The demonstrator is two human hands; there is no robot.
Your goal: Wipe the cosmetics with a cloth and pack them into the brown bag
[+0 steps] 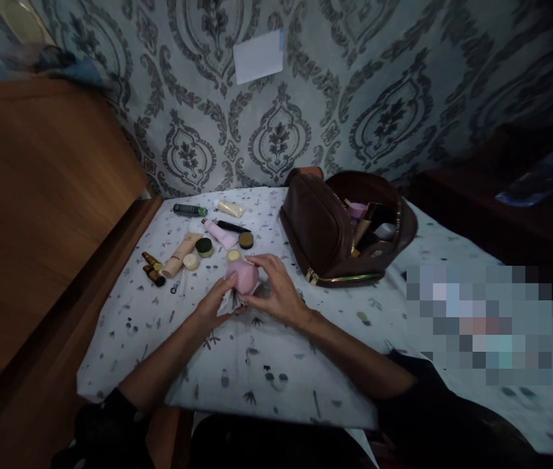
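Observation:
Between my two hands is a pink rounded object point(245, 277), the size of a small jar; its exact kind is not plain. My left hand point(216, 298) is closed on its left side, with the thumb against it and a crumpled white wipe or tissue point(230, 301) under the fingers. From the right, my right hand point(279, 293) grips it with thumb and fingers. Just behind it stands a small pale-yellow-topped jar point(233, 256). Nearby lie a brown-lidded jar point(245, 240), a cream-lidded jar point(191, 262) and a dark green-lidded jar point(204, 247).
A brown cosmetic bag point(318, 228) stands unzipped at the right, with items inside. Left of it lie a beige tube point(182, 255), a pink tube point(220, 234), a black pen-like stick point(234, 227), a cream tube point(230, 208), a dark bottle point(189, 210) and small gold-and-black containers point(153, 273). A wooden cabinet point(51, 195) borders the left.

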